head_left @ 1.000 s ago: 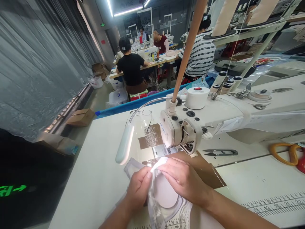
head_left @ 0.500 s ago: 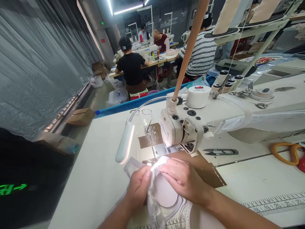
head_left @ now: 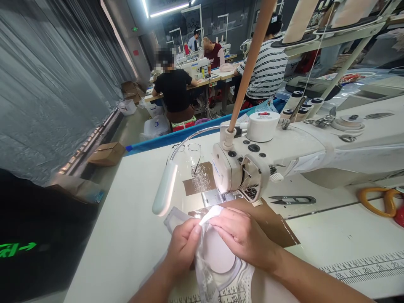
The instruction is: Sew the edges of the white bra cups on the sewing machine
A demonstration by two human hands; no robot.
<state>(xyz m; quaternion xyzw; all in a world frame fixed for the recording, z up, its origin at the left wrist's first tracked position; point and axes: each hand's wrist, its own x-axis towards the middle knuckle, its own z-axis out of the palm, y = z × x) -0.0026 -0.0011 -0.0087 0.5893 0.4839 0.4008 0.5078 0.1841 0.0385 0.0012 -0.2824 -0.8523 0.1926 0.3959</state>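
A white fabric piece [head_left: 217, 256] with a rounded pad lies on the white sewing table [head_left: 126, 235], just in front of the sewing machine head [head_left: 240, 170]. My left hand [head_left: 183, 248] pinches its left edge with closed fingers. From the right, my right hand [head_left: 244, 237] lies over the fabric's top edge, fingers curled down onto it. Both hands meet at the fabric's upper fold, a short way before the needle area [head_left: 221, 197].
A gooseneck lamp [head_left: 164, 189] hangs left of the machine. Thread snips [head_left: 292, 200] and orange-handled scissors [head_left: 377, 201] lie to the right, glasses [head_left: 189, 148] behind. A brown card sheet [head_left: 277, 229] is under the work. Other people sit sewing at tables farther back.
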